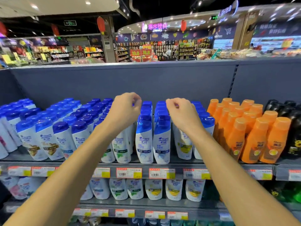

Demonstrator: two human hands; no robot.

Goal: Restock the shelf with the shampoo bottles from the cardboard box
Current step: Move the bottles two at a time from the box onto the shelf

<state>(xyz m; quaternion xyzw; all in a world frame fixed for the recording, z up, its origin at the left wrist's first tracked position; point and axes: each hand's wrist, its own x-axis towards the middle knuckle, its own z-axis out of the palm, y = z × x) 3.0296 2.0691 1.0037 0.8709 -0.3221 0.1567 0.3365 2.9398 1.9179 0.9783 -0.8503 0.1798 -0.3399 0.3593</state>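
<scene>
Rows of white shampoo bottles (145,141) with blue caps fill the top shelf (146,163) from the left to the middle. Both my arms reach over them toward the back rows. My left hand (126,106) hovers above the caps left of centre, fingers loosely curled and holding nothing. My right hand (180,111) hangs the same way above the caps right of centre, also holding nothing. The cardboard box is out of view.
Orange bottles (254,137) stand right of the white ones, then black bottles (293,128) at the far right. Lower shelves carry more white bottles (153,188) behind price tags (128,172). A grey back panel (130,82) rises behind the top shelf.
</scene>
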